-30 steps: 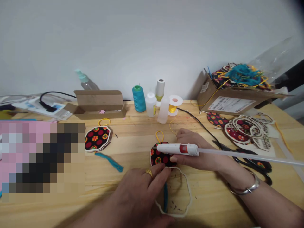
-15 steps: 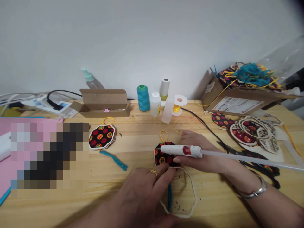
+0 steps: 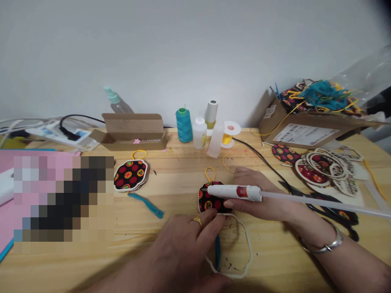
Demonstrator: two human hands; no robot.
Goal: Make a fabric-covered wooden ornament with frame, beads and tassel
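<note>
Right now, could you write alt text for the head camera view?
The right hand holds a white glue gun, its tip over a flower-patterned piece; the left hand rests at the piece's near edge, beside a pale frame.

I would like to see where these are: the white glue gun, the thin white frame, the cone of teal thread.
White glue gun [image 3: 224,191], head view: on its barrel.
Thin white frame [image 3: 240,276], head view: on its near edge.
Cone of teal thread [image 3: 184,127], head view: middle of the wound thread.

A metal bangle [image 3: 334,244] gleams; the glue gun [image 3: 226,191] is smooth plastic, the ornament [image 3: 210,204] matt cloth, the table [image 3: 171,173] smooth, grained wood.
</note>
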